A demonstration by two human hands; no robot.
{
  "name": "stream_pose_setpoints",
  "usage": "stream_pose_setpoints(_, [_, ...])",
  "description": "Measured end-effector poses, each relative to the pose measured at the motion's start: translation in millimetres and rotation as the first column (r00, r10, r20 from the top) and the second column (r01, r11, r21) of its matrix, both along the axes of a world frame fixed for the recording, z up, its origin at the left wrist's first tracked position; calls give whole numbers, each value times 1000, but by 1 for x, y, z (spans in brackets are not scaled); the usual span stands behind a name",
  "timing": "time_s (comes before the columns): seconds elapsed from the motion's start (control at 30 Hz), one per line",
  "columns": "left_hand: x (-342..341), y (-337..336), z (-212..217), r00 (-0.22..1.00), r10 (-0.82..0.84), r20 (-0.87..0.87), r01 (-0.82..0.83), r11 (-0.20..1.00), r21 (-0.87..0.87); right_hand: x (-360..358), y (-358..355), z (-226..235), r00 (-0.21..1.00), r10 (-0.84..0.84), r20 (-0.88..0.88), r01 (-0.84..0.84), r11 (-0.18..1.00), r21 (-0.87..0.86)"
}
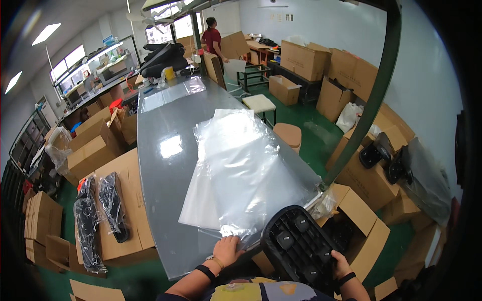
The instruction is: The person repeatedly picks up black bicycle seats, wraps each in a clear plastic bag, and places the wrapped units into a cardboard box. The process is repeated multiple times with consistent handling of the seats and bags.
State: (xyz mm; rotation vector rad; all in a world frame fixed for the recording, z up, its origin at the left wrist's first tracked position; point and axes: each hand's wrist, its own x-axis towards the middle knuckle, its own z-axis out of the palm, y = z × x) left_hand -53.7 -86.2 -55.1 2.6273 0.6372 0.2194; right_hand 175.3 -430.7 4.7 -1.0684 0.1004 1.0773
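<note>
My left hand grips the near edge of the top clear plastic bag on a stack of bags lying on the grey table. My right hand holds a black ribbed plastic chair part by its lower right edge, tilted up just off the table's near right corner. The part's underside with several round pads faces me.
Open cardboard boxes stand at my right, one with black parts inside. To the left, bagged black parts lie on flat boxes. A green post rises at the right. A person stands at the table's far end.
</note>
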Motion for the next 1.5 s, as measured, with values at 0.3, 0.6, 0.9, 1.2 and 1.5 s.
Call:
stream_pose_setpoints(0.3, [0, 17, -7, 995, 38, 87, -14, 964, -266, -12, -3, -13, 999, -29, -46, 26, 997, -68])
stream_pose_setpoints(0.6, [-62, 178, 32, 417, 903, 105, -207, 207, -956, -11, 69, 17, 990, 140, 21, -132, 965, -226])
stream_pose_setpoints(0.9, [-483, 301, 46, -244, 931, 270, 631, 364, -685, -5, 210, 50, 747, 605, 277, -402, 742, -536])
stream_pose_setpoints(1.2, [-455, 136, 186, -545, 705, 454, -290, 349, -891, -13, 381, 34, 302, 827, 474, -383, 561, -734])
stream_pose_setpoints(1.5, [-308, 156, 88, -50, 988, 144, 238, 151, -959, -26, 462, 37, -128, 891, 436, -295, 385, -874])
